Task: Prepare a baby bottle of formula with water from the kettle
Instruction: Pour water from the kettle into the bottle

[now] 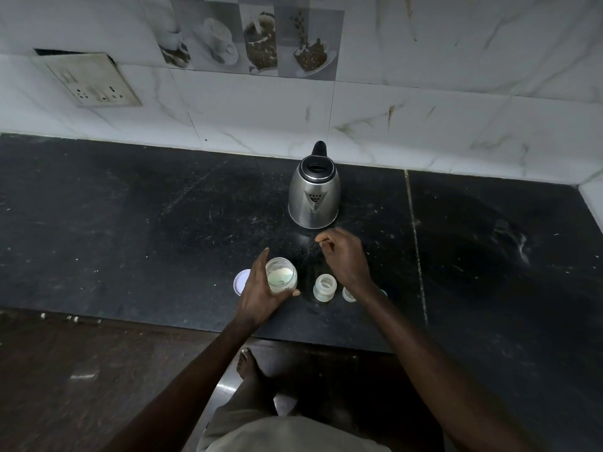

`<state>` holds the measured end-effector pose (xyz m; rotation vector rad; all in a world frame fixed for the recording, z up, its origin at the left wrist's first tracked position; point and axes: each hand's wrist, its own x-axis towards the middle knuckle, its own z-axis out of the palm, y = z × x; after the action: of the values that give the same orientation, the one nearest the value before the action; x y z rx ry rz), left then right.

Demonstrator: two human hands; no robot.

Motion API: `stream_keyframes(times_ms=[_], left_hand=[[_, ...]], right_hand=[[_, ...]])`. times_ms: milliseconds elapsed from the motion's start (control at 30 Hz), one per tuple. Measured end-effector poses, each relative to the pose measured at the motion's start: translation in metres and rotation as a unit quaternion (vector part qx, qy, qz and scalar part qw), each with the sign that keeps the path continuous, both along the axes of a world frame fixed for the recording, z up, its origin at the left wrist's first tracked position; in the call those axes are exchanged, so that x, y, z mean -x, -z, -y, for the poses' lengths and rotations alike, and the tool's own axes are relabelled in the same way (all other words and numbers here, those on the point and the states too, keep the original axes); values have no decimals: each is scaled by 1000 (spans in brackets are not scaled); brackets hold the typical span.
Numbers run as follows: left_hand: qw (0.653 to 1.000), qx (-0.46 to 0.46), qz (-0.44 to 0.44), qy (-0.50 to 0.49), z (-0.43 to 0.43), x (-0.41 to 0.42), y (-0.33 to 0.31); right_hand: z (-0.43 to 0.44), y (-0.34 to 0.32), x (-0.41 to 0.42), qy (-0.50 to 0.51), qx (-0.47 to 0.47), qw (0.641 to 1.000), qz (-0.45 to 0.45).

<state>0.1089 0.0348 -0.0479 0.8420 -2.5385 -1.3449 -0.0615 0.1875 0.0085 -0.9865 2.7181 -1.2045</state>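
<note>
L hand [261, 290]: wrapped round open jar [282, 275], white powder in it.
R hand [344, 257]: fingers bent, can't tell if pinching anything.
Bottle [324, 287]: uncapped, just beside jar.

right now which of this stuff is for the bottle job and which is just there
For the job: kettle, powder jar held by left hand, jar lid, baby bottle, clear cap.
Just there: wall socket, picture tiles.

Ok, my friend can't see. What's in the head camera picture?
A person's left hand grips an open jar of pale powder on a dark counter, while the right hand hovers beside an open baby bottle. A steel kettle stands behind them.
</note>
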Motion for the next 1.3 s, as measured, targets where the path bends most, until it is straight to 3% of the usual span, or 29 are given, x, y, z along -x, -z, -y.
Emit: stream_keyframes(times_ms=[400, 667, 900, 1067, 1300], left_hand=[[998, 39, -52, 3, 5, 27, -30], [992, 77, -101, 16, 28, 111, -69], [998, 28, -61, 0, 52, 198, -95], [999, -31, 12, -23, 64, 234, -99], [975, -202, 67, -65, 68, 244, -93]], right_hand=[[7, -6, 21, 44, 57, 996, 43], [37, -19, 69, 153, 88, 970, 169], [72, -54, 133, 240, 85, 950, 181], [97, -60, 170, 203, -8, 954, 222], [115, -54, 185, 172, 13, 923, 345]])
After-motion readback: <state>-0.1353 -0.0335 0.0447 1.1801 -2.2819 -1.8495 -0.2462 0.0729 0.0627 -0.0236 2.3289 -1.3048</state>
